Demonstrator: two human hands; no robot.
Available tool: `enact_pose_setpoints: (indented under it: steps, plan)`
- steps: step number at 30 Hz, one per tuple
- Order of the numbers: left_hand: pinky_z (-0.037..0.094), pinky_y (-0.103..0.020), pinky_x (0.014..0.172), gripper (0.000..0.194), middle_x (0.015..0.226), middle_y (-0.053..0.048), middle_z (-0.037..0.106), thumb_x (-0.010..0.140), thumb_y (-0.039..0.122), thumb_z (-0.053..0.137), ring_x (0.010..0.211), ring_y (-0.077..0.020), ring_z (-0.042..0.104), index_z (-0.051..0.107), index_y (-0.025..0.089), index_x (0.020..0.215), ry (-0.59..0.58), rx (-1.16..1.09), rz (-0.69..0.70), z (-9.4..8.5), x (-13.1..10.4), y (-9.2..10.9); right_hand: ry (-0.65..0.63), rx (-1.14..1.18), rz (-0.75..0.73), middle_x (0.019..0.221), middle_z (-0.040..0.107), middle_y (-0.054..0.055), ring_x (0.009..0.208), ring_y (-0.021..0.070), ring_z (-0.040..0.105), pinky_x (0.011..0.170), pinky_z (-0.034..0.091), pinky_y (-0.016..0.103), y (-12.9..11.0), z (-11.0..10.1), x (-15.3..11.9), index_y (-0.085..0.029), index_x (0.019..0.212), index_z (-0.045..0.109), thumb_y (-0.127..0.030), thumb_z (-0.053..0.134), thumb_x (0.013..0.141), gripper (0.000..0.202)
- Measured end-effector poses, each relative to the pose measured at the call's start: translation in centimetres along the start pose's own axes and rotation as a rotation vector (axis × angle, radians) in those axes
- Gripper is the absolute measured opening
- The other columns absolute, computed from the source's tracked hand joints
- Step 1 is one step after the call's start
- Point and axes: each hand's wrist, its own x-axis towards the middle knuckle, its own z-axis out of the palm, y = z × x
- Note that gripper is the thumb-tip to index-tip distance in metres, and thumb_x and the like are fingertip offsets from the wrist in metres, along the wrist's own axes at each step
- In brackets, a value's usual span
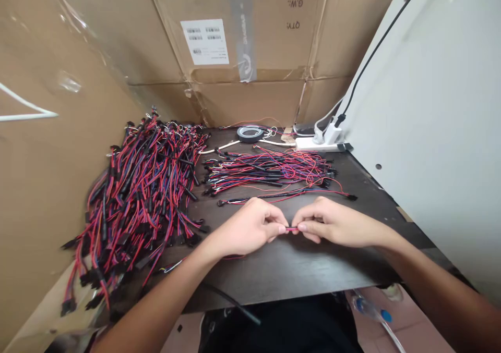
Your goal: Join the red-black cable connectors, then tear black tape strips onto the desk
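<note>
Near the front of the dark table, my left hand (256, 227) and my right hand (332, 221) face each other, fingertips almost meeting. Each pinches a short stretch of a thin red and black wire harness (291, 229) between thumb and fingers. The rest of that harness is mostly hidden by my hands and left forearm. Just beyond my fingers lies a single wire harness (289, 194) stretched sideways, with black connectors at its ends. Behind it rests a flat bundle of red, black and blue wire harnesses (270, 169).
A large heap of wire harnesses (144, 196) covers the table's left side. At the back sit a roll of black tape (250, 134) and a white power strip (319, 144) with plugs. Cardboard (270, 102) stands behind, a white panel (434, 134) at right.
</note>
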Motion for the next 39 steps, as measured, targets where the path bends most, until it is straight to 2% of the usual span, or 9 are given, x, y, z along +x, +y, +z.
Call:
enact_pose_setpoints:
  steps: [3, 6, 13, 17, 23, 30, 34, 37, 39]
  plan:
    - [0.029, -0.019, 0.049, 0.014, 0.052, 0.005, 0.049, 0.079, 0.015, 0.054, 0.048, -0.0076, 0.039, 0.066, 0.011, 0.075, -0.076, -0.063, -0.021, -0.4, 0.4, -0.4, -0.075, 0.151, 0.078, 0.055, 0.053, -0.002, 0.048, 0.0092, 0.040, 0.049, 0.031, 0.021, 0.5, 0.0, 0.5, -0.013, 0.080, 0.061, -0.026, 0.048, 0.087, 0.020]
    - [0.030, -0.019, 0.048, 0.013, 0.051, 0.005, 0.049, 0.075, 0.012, 0.051, 0.048, -0.0079, 0.040, 0.064, 0.011, 0.074, -0.099, -0.078, -0.035, -0.6, 0.9, -0.8, -0.046, 0.068, 0.128, 0.054, 0.052, -0.002, 0.048, 0.0093, 0.040, 0.050, 0.031, 0.021, 0.7, 0.3, 0.8, -0.014, 0.074, 0.060, -0.022, 0.048, 0.085, 0.018]
    - [0.033, -0.019, 0.048, 0.010, 0.050, 0.003, 0.051, 0.072, 0.013, 0.054, 0.048, -0.0089, 0.044, 0.061, 0.012, 0.065, 0.123, -0.094, -0.047, -0.1, 2.3, -1.9, 0.247, -0.366, 0.109, 0.061, 0.054, 0.000, 0.059, 0.0121, 0.042, 0.059, 0.028, 0.024, 0.9, 1.5, 1.4, -0.016, 0.067, 0.057, -0.013, 0.044, 0.085, 0.022]
    - [0.032, -0.019, 0.047, 0.011, 0.049, 0.003, 0.051, 0.072, 0.018, 0.058, 0.047, -0.0088, 0.043, 0.062, 0.012, 0.064, 0.203, -0.139, -0.083, -0.1, 2.6, -2.3, 0.248, -0.388, 0.092, 0.064, 0.055, 0.000, 0.062, 0.0133, 0.044, 0.062, 0.029, 0.025, 1.1, 1.7, 1.6, -0.017, 0.074, 0.059, -0.018, 0.044, 0.090, 0.022]
    - [0.028, -0.019, 0.046, 0.013, 0.048, 0.005, 0.047, 0.072, 0.021, 0.060, 0.046, -0.0076, 0.038, 0.067, 0.011, 0.068, 0.151, -0.178, -0.089, 0.0, 2.4, -2.4, 0.243, -0.411, 0.088, 0.076, 0.063, 0.003, 0.071, 0.0155, 0.050, 0.069, 0.032, 0.027, 1.6, 1.6, 1.6, -0.018, 0.083, 0.062, -0.020, 0.042, 0.095, 0.024]
    - [0.028, -0.019, 0.049, 0.014, 0.048, 0.005, 0.047, 0.073, 0.015, 0.057, 0.047, -0.0072, 0.039, 0.063, 0.012, 0.061, 0.236, -0.092, -0.064, 0.1, 2.4, -2.0, 0.236, -0.387, 0.053, 0.068, 0.058, 0.001, 0.063, 0.0131, 0.049, 0.063, 0.034, 0.025, 1.8, 1.9, 1.9, -0.016, 0.081, 0.060, -0.014, 0.040, 0.094, 0.024]
    - [0.027, -0.019, 0.048, 0.015, 0.046, 0.006, 0.046, 0.072, 0.011, 0.056, 0.045, -0.0066, 0.037, 0.060, 0.013, 0.057, 0.255, -0.131, -0.067, 0.1, 2.7, -2.5, 0.265, -0.532, -0.059, 0.085, 0.067, 0.006, 0.078, 0.0168, 0.058, 0.070, 0.039, 0.027, 1.0, 1.3, 2.1, -0.017, 0.093, 0.065, -0.011, 0.040, 0.092, 0.026]
    - [0.028, -0.020, 0.047, 0.014, 0.047, 0.005, 0.048, 0.073, 0.013, 0.058, 0.045, -0.0074, 0.040, 0.061, 0.012, 0.059, 0.256, -0.152, -0.097, 0.2, 2.5, -2.7, 0.472, -0.706, -0.044, 0.088, 0.068, 0.008, 0.083, 0.0194, 0.061, 0.075, 0.042, 0.029, 2.0, -2.2, 1.9, -0.017, 0.091, 0.067, -0.018, 0.042, 0.093, 0.026]
    - [0.028, -0.020, 0.047, 0.013, 0.048, 0.004, 0.049, 0.073, 0.014, 0.059, 0.046, -0.0078, 0.041, 0.062, 0.012, 0.060, 0.257, -0.157, -0.120, 0.3, 2.3, -2.6, 0.867, -0.941, 0.223, 0.085, 0.067, 0.012, 0.083, 0.0242, 0.060, 0.070, 0.040, 0.033, 3.9, -5.5, 1.5, -0.015, 0.088, 0.068, -0.016, 0.038, 0.092, 0.030]
